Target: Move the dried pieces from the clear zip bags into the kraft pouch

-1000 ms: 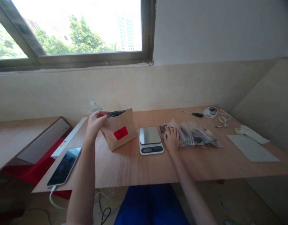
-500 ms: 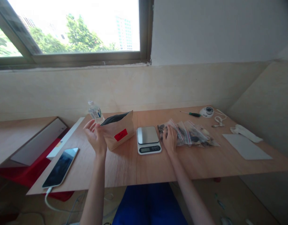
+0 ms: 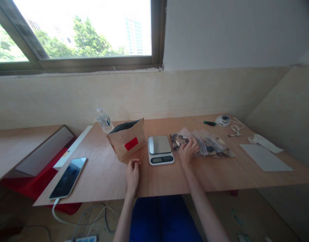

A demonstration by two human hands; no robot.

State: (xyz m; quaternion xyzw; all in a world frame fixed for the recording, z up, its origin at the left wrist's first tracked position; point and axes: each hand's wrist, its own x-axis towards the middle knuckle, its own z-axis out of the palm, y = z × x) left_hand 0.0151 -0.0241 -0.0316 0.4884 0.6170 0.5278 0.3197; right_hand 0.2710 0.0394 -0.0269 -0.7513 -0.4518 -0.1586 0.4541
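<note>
Now released from paper bag (image 3: 126,137), left hand (image 3: 132,173) curls loosely near front edge of tabletop (image 3: 157,179); bag stands open, unsupported. Right hand (image 3: 188,151) touches plastic bags (image 3: 205,144); grip unclear.

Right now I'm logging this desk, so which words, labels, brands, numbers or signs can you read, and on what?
No text can be read for certain.
Red label on the paper bag: dark marks, too blurred.
Scale display and buttons: too small.
Bottle label: too small and blurred.
</note>
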